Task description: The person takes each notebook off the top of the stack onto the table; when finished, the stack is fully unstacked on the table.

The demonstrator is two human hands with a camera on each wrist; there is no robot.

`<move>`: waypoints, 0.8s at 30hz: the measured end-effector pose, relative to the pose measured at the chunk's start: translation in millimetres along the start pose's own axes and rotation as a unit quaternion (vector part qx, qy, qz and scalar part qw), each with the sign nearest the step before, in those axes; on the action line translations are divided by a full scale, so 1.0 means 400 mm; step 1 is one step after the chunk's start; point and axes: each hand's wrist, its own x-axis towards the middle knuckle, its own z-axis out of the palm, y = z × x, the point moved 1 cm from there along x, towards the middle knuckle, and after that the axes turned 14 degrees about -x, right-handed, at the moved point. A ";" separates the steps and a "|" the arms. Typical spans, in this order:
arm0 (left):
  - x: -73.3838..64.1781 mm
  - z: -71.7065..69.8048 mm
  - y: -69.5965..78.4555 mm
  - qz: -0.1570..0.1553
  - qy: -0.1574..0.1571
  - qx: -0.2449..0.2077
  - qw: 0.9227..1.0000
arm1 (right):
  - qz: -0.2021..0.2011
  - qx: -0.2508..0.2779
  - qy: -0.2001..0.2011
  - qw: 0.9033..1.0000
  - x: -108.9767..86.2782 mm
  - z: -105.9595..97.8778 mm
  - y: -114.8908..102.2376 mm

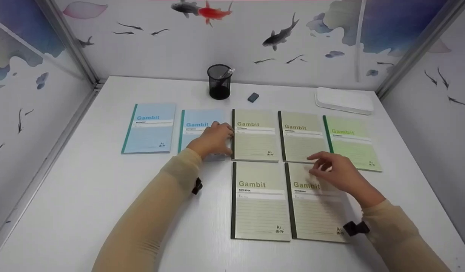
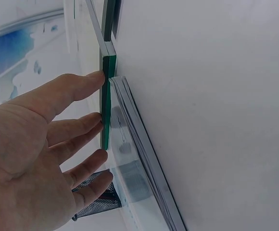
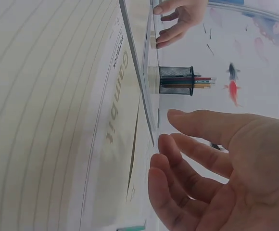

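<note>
My left hand (image 1: 213,141) lies over the second blue notebook (image 1: 194,117) and partly hides it. Its thumb and fingertips touch the dark spine of the upper-left tan notebook (image 1: 255,145); the left wrist view shows them straight against that spine (image 2: 107,103). Over the seam between the upper-right tan notebook (image 1: 302,141) and the lower-right tan notebook (image 1: 317,215) hovers my right hand (image 1: 342,173), fingers loosely bent, holding nothing. A lower-left tan notebook (image 1: 260,211) lies beside it. The right wrist view shows the right hand (image 3: 226,163) apart from the notebook covers.
Another blue notebook (image 1: 149,130) lies at the left and a green notebook (image 1: 353,143) at the right of the upper row. Behind stand a black mesh pen cup (image 1: 219,90), a small dark eraser-like block (image 1: 253,97) and a white case (image 1: 344,101). Walls enclose the white table (image 1: 85,170).
</note>
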 end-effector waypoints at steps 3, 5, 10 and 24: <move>-0.001 -0.001 0.001 -0.003 0.003 -0.008 1.000 | -0.025 0.016 0.020 0.999 0.046 0.015 -0.025; -0.001 -0.002 0.001 -0.003 0.003 -0.013 1.000 | -0.047 0.020 0.023 0.998 0.078 0.025 -0.041; -0.003 -0.005 -0.001 -0.006 0.000 -0.021 1.000 | -0.087 0.017 0.009 0.996 0.156 0.045 -0.084; 0.001 -0.003 0.003 0.017 -0.004 0.005 1.000 | -0.068 -0.023 -0.044 0.996 0.323 0.080 -0.107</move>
